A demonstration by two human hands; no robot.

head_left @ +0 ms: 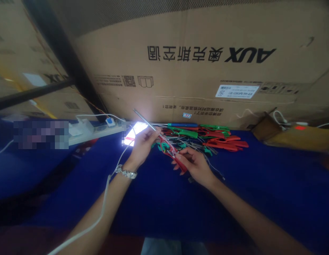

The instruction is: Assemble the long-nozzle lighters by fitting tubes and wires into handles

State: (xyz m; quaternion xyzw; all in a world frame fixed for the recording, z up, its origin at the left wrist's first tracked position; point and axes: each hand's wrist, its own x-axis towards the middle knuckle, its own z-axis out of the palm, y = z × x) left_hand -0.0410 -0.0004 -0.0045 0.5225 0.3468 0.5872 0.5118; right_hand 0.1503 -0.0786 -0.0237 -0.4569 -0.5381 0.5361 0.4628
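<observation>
My left hand (144,143), with a metal-banded watch at the wrist, pinches a thin metal rod (143,118) that slants from upper left down to a red plastic piece. My right hand (195,164) has its fingers closed round the lower part of this red piece (182,164), and thin white wires show near the fingertips. Just behind the hands lies a pile of red parts (224,142), green parts (187,132), wires and metal rods. A brightly glowing screen (135,134) is behind my left hand.
A large cardboard box (180,85) stands behind the blue cloth (164,205). At the left are a white power strip (100,130) and a white cable (105,198) crossing my left forearm. An open cardboard box (292,136) with a cable sits at the right.
</observation>
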